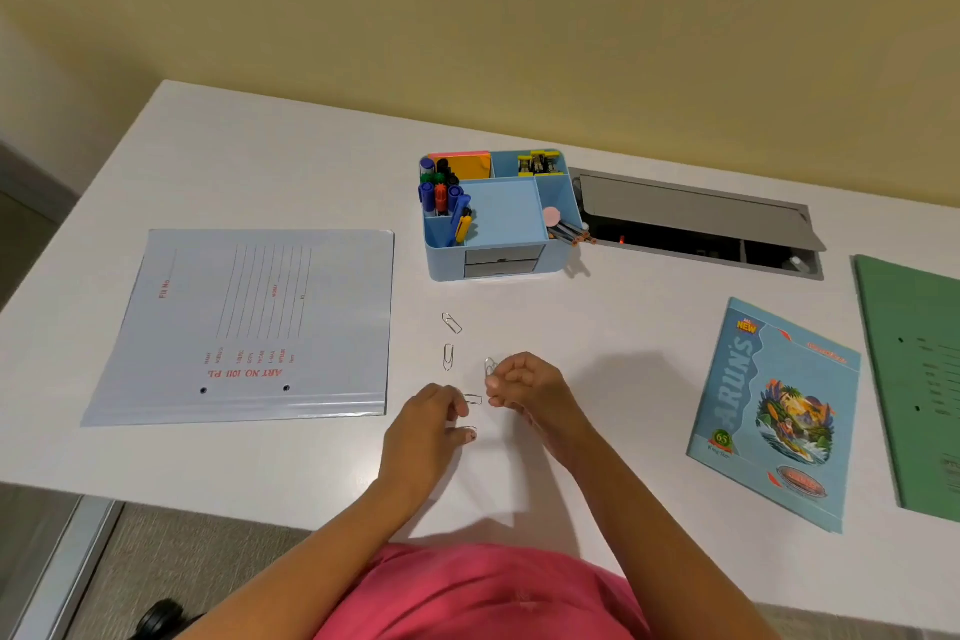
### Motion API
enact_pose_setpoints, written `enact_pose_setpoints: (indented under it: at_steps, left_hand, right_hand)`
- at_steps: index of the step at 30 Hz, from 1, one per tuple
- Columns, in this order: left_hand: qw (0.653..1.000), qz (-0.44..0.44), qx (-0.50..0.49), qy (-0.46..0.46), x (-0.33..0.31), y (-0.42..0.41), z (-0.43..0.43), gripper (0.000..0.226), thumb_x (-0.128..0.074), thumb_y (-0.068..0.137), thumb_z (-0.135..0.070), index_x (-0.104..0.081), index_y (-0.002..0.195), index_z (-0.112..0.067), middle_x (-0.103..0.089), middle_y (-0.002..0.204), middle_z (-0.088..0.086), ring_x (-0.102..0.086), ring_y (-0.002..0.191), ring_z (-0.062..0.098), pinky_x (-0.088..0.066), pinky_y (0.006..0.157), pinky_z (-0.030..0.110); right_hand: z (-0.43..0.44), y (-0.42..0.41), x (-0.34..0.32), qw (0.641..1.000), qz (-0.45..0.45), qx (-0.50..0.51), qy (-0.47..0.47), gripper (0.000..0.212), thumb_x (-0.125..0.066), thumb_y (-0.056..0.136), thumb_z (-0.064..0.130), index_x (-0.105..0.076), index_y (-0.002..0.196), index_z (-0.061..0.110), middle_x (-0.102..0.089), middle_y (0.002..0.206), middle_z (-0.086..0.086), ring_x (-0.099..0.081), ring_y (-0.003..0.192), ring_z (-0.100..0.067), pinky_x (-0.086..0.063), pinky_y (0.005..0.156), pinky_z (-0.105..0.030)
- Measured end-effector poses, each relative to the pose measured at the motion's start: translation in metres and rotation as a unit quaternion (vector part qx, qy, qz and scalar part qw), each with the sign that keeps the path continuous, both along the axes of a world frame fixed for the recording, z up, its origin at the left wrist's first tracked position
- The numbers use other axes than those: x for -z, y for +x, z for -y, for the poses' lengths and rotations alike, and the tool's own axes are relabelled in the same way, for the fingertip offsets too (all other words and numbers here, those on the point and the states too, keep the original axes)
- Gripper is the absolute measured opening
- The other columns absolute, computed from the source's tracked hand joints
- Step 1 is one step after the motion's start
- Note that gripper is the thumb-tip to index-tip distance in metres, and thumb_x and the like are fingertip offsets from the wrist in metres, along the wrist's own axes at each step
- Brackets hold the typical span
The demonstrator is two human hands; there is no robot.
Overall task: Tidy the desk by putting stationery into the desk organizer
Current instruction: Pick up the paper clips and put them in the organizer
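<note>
Several silver paper clips lie on the white desk (291, 172) in front of the blue desk organizer (498, 270). Two of them, a slanted paper clip (452, 322) and an upright paper clip (448, 357), lie free. My right hand (524, 387) pinches one paper clip (489, 367) upright between its fingertips, just above the desk. My left hand (423, 426) has its fingers curled over two more: a flat clip (472, 399) sticks out from its fingertips, and another clip (470, 431) sits at the thumb tip. The organizer's big middle compartment (506, 213) holds nothing.
The organizer holds markers (439, 192), sticky notes (470, 165), binder clips (540, 164) and pencils (569, 233). A pale blue file (249, 327) lies to the left, a blue notebook (774, 411) and a green folder (919, 379) to the right. An open grey cable hatch (696, 224) lies behind.
</note>
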State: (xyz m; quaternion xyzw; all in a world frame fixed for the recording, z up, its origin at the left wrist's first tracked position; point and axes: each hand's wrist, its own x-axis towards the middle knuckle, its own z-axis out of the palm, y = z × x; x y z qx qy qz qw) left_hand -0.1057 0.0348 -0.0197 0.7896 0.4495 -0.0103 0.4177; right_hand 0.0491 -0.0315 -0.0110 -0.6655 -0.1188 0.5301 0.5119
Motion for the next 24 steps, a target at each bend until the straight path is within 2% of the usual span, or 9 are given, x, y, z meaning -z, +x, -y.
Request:
enact_pose_setpoints:
  at_steps: [3, 5, 6, 8, 10, 12, 18, 21, 24]
  left_hand:
    - [0.997, -0.016, 0.048, 0.058, 0.002, 0.003, 0.002, 0.014, -0.069, 0.080, -0.018, -0.057, 0.083, -0.025, -0.056, 0.088, -0.012, -0.053, 0.086, 0.008, -0.045, 0.064, 0.026]
    - [0.994, -0.024, 0.073, 0.080, 0.002, 0.003, 0.002, 0.008, -0.064, 0.082, -0.015, -0.058, 0.084, -0.021, -0.057, 0.088, -0.009, -0.053, 0.089, 0.011, -0.049, 0.068, 0.033]
    - [0.993, -0.023, 0.083, 0.085, 0.002, 0.003, 0.001, 0.006, -0.062, 0.083, -0.014, -0.059, 0.083, -0.018, -0.057, 0.088, -0.008, -0.054, 0.089, 0.012, -0.049, 0.069, 0.035]
    - [0.991, -0.019, 0.098, 0.092, 0.003, 0.002, 0.000, 0.008, -0.058, 0.083, -0.008, -0.057, 0.080, -0.015, -0.057, 0.085, -0.005, -0.056, 0.087, 0.015, -0.049, 0.067, 0.036]
    - [0.993, -0.007, 0.085, 0.079, 0.003, -0.002, -0.003, 0.018, -0.053, 0.082, 0.000, -0.054, 0.077, -0.017, -0.057, 0.082, -0.005, -0.057, 0.085, 0.014, -0.048, 0.065, 0.036]
    - [0.999, 0.020, 0.034, 0.037, 0.003, -0.006, -0.009, 0.025, -0.049, 0.083, 0.006, -0.050, 0.075, -0.019, -0.061, 0.080, -0.006, -0.061, 0.084, 0.010, -0.047, 0.067, 0.035]
    - [0.990, 0.080, -0.098, -0.057, 0.001, -0.009, -0.036, 0.025, -0.043, 0.086, 0.011, -0.049, 0.081, -0.013, -0.067, 0.082, 0.004, -0.064, 0.078, 0.018, -0.047, 0.070, 0.026]
    - [0.982, 0.064, -0.132, -0.119, 0.000, 0.000, -0.045, 0.022, -0.042, 0.090, 0.007, -0.057, 0.095, -0.009, -0.068, 0.091, 0.008, -0.062, 0.080, 0.016, -0.043, 0.067, 0.013]
    - [0.970, 0.063, -0.161, -0.172, -0.005, 0.008, -0.052, 0.027, -0.041, 0.094, 0.001, -0.065, 0.103, -0.007, -0.067, 0.093, 0.007, -0.057, 0.077, 0.015, -0.041, 0.068, 0.023]
  right_hand:
    - [0.010, -0.001, 0.003, 0.972, -0.210, 0.048, 0.089, 0.023, -0.058, 0.084, -0.005, -0.059, 0.106, 0.004, -0.062, 0.079, -0.007, -0.061, 0.076, -0.020, -0.054, 0.079, -0.027]
    - [0.012, -0.005, 0.006, 0.966, -0.227, 0.067, 0.100, 0.023, -0.058, 0.082, -0.006, -0.061, 0.103, 0.004, -0.061, 0.077, -0.007, -0.059, 0.073, -0.021, -0.051, 0.078, -0.029]
    - [0.011, -0.008, 0.006, 0.978, -0.183, 0.061, 0.083, 0.020, -0.061, 0.080, -0.002, -0.064, 0.098, 0.006, -0.060, 0.073, -0.006, -0.056, 0.069, -0.020, -0.049, 0.073, -0.028]
    - [0.005, -0.015, 0.005, 1.000, 0.021, 0.011, -0.002, 0.007, -0.068, 0.078, 0.010, -0.068, 0.084, 0.013, -0.059, 0.063, 0.001, -0.053, 0.059, -0.013, -0.044, 0.064, -0.020]
    - [-0.001, -0.021, 0.006, 0.959, 0.269, -0.049, -0.071, 0.005, -0.072, 0.075, 0.015, -0.068, 0.077, 0.015, -0.054, 0.056, 0.011, -0.049, 0.053, -0.002, -0.039, 0.060, -0.009]
    - [-0.005, -0.026, 0.007, 0.902, 0.404, -0.138, -0.069, 0.010, -0.073, 0.076, 0.014, -0.067, 0.083, 0.010, -0.051, 0.065, 0.008, -0.048, 0.061, -0.007, -0.037, 0.063, -0.014]
    - [-0.015, -0.028, 0.007, 0.802, 0.509, -0.290, -0.115, 0.018, -0.063, 0.087, 0.021, -0.059, 0.096, 0.006, -0.060, 0.099, -0.009, -0.057, 0.093, -0.026, -0.042, 0.073, -0.030]
    - [-0.022, -0.028, 0.007, 0.784, 0.508, -0.324, -0.147, 0.019, -0.055, 0.089, 0.019, -0.059, 0.101, 0.004, -0.061, 0.106, -0.012, -0.056, 0.101, -0.028, -0.043, 0.081, -0.031]
    - [-0.025, -0.025, 0.007, 0.790, 0.488, -0.340, -0.149, 0.019, -0.053, 0.088, 0.014, -0.063, 0.095, 0.000, -0.064, 0.101, -0.015, -0.057, 0.097, -0.029, -0.042, 0.078, -0.030]
